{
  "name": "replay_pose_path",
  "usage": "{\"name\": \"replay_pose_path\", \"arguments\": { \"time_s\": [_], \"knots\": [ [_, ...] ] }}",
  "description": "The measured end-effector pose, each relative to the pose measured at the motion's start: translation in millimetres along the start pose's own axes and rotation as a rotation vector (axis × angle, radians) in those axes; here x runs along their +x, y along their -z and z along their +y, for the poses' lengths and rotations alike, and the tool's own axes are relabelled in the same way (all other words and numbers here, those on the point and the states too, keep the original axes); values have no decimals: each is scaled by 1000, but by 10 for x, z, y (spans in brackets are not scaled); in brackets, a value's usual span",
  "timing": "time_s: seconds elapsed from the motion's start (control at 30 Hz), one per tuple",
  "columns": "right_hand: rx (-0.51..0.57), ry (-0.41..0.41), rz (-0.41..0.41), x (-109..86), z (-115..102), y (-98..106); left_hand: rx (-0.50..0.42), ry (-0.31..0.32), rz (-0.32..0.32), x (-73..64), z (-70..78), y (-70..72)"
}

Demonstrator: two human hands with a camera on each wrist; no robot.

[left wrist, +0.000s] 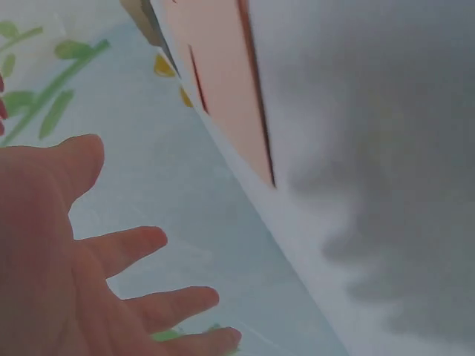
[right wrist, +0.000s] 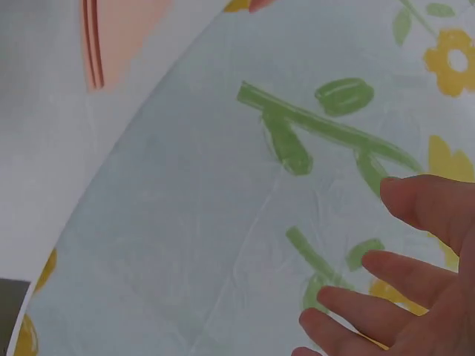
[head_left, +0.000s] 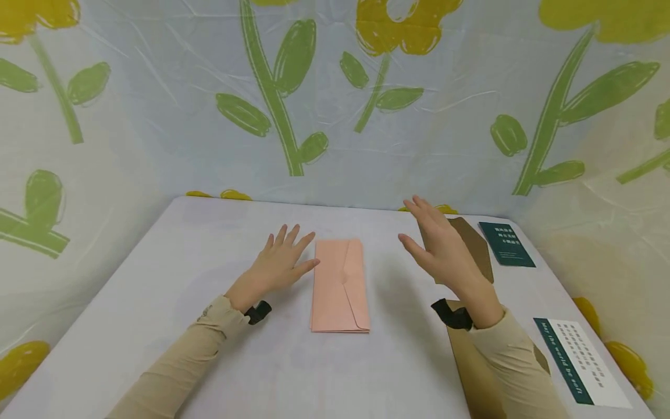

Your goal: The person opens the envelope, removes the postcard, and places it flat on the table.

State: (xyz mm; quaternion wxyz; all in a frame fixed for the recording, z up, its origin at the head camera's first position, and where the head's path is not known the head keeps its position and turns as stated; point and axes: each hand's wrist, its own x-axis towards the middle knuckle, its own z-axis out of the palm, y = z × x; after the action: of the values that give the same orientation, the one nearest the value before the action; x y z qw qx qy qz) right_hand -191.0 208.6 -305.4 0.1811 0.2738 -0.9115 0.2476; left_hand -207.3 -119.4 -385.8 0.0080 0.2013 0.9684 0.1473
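Observation:
A pink envelope (head_left: 335, 291) lies upright at the middle of the white table, its curved flap side facing up. Its edge looks layered in the right wrist view, like more than one envelope (right wrist: 122, 37) stacked. Just left of it hovers my left hand (head_left: 277, 265), fingers spread and straight, holding nothing; the thumb tip appears over or beside the envelope's left edge. My right hand (head_left: 445, 250) is raised to the right of the envelope, fingers extended and thumb apart, with nothing in it. It partly hides a brown paper piece (head_left: 473, 241) behind it.
At the right lie a dark green card (head_left: 506, 244) with white print and a white-and-green card (head_left: 583, 361). A larger brown paper piece (head_left: 471, 372) is partly under the right forearm in view. A flower-patterned cloth (head_left: 183, 105) hangs around the table (head_left: 209, 233).

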Motion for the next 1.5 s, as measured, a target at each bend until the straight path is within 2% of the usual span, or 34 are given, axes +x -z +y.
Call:
{"name": "replay_pose_path", "arguments": {
  "time_s": [0.13, 0.23, 0.37, 0.43, 0.57, 0.67, 0.77, 0.9, 1.07, 1.5],
  "knots": [
    [30, 5, -34, 75, -81, -239, -90, -16, -29, 35, -98, -8],
    [54, -1, -88, 92, -122, -441, -144, -32, -70, 69, -155, -38],
    [92, -44, -203, 85, -160, -710, -138, -53, -138, 125, -173, -109],
    [120, -75, -289, 67, -168, -827, -111, -72, -182, 139, -123, -145],
    [187, -133, -456, 34, -136, -1016, -57, -119, -260, 120, 70, -246],
    [222, -153, -559, 20, -100, -1091, -57, -124, -318, 111, 184, -317],
    [236, -172, -656, 0, -88, -1110, -64, -113, -372, 137, 227, -346],
    [230, -218, -751, -29, -85, -1147, -35, -99, -409, 170, 233, -351],
    [184, -241, -778, -54, -73, -1208, -25, -95, -429, 188, 224, -351],
    [149, -214, -705, -90, -58, -1251, 42, -13, -453, 230, 391, -298]
  ]
}}
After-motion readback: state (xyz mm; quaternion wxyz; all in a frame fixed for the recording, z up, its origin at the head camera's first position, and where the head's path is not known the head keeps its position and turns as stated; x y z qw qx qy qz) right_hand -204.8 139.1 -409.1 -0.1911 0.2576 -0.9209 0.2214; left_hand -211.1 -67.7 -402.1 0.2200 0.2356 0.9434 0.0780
